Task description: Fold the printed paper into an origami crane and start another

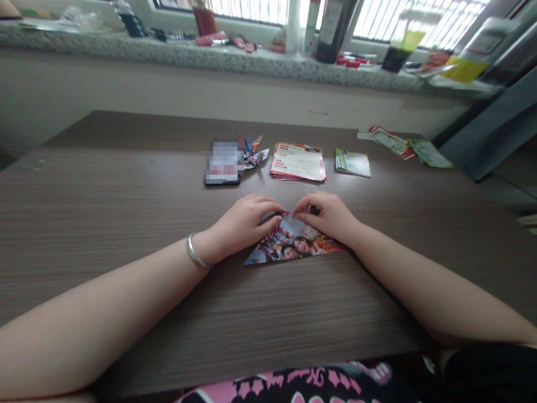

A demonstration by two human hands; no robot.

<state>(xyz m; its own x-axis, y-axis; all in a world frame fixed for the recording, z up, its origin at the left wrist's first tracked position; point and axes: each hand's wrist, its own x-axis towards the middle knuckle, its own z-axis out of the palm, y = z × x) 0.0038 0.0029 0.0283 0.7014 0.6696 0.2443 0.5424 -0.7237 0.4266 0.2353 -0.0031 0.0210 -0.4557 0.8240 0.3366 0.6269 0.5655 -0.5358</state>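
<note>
A sheet of glossy printed paper (300, 242), folded to a triangle, lies on the table with its long edge towards me and its point away. My left hand (251, 220), with a silver bangle at the wrist, pinches the paper near the top point. Close beside it, the closed thumb and fingers of my right hand (327, 215) pinch the paper just right of the same point. Behind my hands lie a folded paper figure (255, 157) with pointed tips and a stack of printed sheets (298, 161).
A phone-like device (224, 162), its screen blurred, lies at the left of the paper figure. Green leaflets (352, 163) and more strips (392, 141) lie to the right on the brown table (104, 224). Bottles and small items line the stone windowsill (168, 53).
</note>
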